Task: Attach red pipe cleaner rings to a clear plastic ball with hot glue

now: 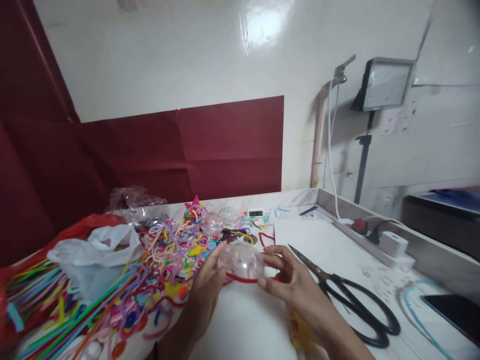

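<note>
Your left hand and right hand close their fingers around the clear plastic ball above the white table, steadying it while a red fuzzy wire wraps its base.

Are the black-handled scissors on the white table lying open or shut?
Open. The black-handled scissors lie flat on the white table, the two loop handles spread apart and the blades parted slightly toward the tip, beside the right hand.

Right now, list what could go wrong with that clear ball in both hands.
1. The clear ball is held only by the fingertips of the left hand and right hand, so it could slip.
2. The red pipe cleaner along its lower edge may spring off.
3. The black scissors lie close beside the right forearm, which could snag them.
</note>
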`<state>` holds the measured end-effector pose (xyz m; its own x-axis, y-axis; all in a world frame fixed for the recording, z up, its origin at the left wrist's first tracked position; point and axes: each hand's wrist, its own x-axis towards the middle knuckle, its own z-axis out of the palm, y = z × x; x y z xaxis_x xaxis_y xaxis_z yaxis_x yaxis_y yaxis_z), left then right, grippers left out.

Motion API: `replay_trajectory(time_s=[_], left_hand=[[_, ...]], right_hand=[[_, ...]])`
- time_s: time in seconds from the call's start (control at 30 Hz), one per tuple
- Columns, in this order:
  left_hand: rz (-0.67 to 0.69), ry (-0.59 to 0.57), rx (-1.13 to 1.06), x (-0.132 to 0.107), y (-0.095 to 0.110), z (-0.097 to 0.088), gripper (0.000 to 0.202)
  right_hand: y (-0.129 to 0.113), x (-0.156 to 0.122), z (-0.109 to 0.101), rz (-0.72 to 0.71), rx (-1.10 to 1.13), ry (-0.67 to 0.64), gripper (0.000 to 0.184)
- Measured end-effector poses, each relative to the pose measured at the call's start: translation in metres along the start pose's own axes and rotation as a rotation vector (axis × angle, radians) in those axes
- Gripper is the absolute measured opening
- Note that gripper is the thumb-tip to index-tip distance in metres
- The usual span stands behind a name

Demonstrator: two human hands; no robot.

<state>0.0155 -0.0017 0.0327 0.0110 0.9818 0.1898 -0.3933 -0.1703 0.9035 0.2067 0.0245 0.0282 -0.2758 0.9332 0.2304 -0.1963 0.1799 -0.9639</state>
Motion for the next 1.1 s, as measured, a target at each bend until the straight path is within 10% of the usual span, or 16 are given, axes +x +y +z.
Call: replay_trajectory(time_s=[1.1], left_hand=[[0.030,0.051,-0.056,0.000,-0.030,-0.007,0.025]], right_hand=[[0.012,-0.004,0.009,0.081,0.005,0.250,0.069]])
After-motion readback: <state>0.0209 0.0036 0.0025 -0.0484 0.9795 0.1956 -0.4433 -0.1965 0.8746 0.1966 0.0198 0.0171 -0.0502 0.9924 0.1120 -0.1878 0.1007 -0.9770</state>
